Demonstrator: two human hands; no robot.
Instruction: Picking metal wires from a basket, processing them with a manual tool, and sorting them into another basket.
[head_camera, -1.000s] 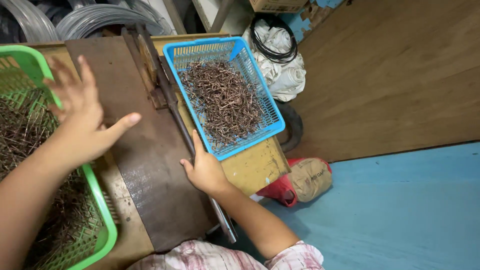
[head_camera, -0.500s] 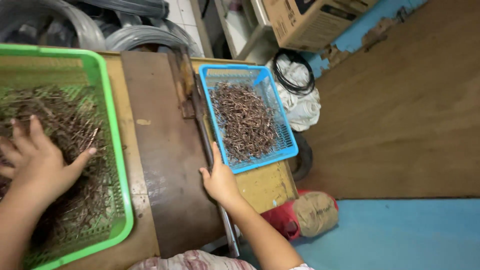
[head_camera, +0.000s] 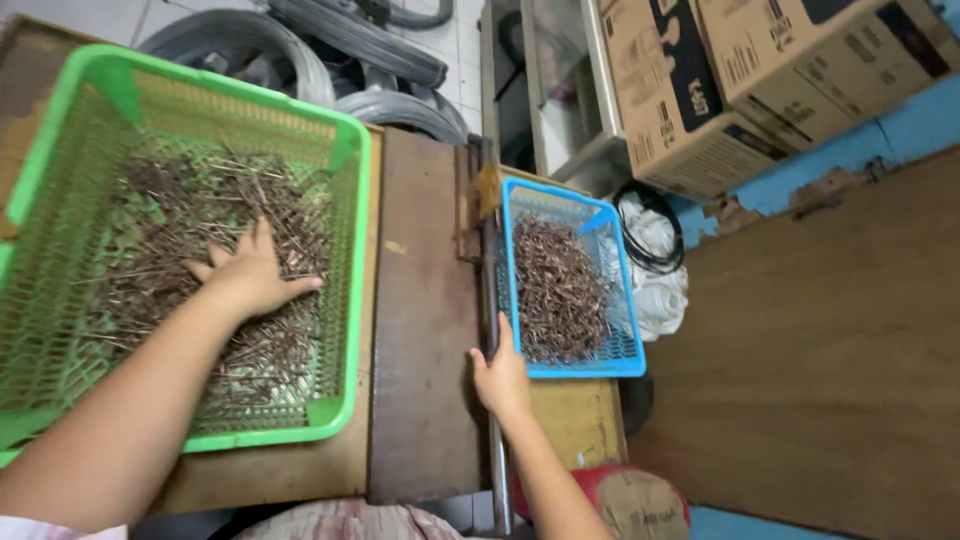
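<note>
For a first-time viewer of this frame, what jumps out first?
The big green basket at left, heaped with thin brown metal pieces, with the left hand spread flat on the pile. Right of the dark plate, a smaller blue basket holds similar pieces; the right hand rests at its near corner.

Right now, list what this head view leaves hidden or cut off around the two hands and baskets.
- Left hand: palm and fingertips pressed into the thin metal pieces, so any grasp is hidden.
- Right hand: palm side hidden against the metal bar.
- Green basket: left side cut off by the frame edge.
- Blue basket: its small metal pieces are too fine to tell their shape.
- Cardboard boxes: tops cut off.
</note>
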